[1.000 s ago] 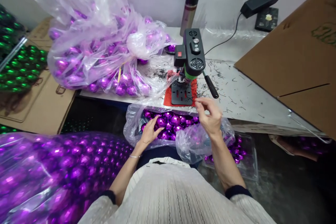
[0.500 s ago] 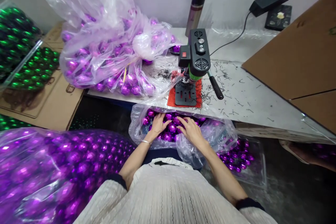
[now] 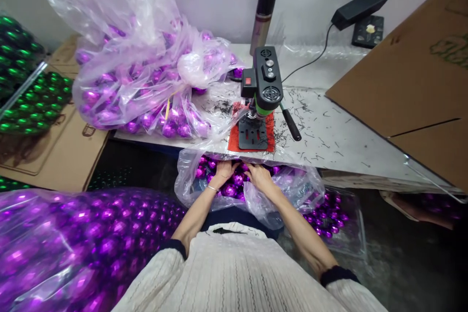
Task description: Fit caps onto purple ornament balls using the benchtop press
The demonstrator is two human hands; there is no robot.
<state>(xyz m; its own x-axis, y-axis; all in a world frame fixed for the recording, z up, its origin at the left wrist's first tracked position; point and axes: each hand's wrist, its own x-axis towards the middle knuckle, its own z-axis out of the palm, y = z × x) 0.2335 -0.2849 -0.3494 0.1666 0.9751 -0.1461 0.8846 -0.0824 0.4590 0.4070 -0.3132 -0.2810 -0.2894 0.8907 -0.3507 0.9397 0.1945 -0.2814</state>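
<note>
Both of my hands reach into an open clear plastic bag (image 3: 186,190) of shiny purple ball ornaments (image 3: 230,189), below the table's front edge. My left hand (image 3: 224,173) lies on the ornaments on the left side, thumb apart from the fingers, with its fingertips partly sunk among them. Close by on the right, my right hand (image 3: 258,176) touches more of these balls with fingers spread and tips partly hidden. Neither hand is visibly gripping a ball. A small black drill press (image 3: 268,78) stands on a red cloth (image 3: 270,131) just beyond the hands.
A large clear bag of purple balls (image 3: 146,92) lies on the white table (image 3: 310,131), among scattered black shavings. Another full purple bag (image 3: 91,243) is at my left. Green balls (image 3: 44,102), a cardboard box (image 3: 402,83), a spray can (image 3: 263,19) and a power adapter (image 3: 361,7) surround the workspace.
My hands have pushed slightly forward and deeper among the purple balls, so their fingers show less. The whole view has shifted a little.
</note>
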